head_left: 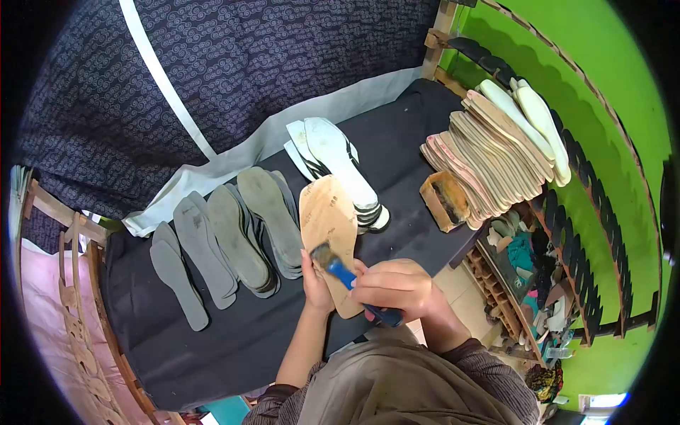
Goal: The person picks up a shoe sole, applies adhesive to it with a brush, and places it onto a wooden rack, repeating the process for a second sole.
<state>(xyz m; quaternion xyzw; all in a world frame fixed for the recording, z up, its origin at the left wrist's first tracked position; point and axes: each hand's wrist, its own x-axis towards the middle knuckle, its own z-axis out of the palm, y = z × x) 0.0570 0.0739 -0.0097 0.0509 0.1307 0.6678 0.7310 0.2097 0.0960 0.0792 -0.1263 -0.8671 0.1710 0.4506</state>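
My left hand (316, 289) grips a tan, sole-shaped insole (327, 209) by its edge near the narrow middle, holding it above the dark-covered table. Small dark printed marks show on the insole's face. In my right hand (394, 286) is a paintbrush (341, 272) with a blue and black handle, its bristles against the insole's surface. Part of the handle is hidden by my fingers. Just beyond the insole lies a pile of white soles (333, 152). Several piles of grey soles (244, 241) are spread to the left of it.
A small open box (444, 201), stained inside, stands at the right of the black tablecloth (283, 347). Behind it leans a long row of tan insoles (489, 159). Dark soles hang on racks (574, 241) along the green wall. A shelf of scraps (528, 283) stands lower right.
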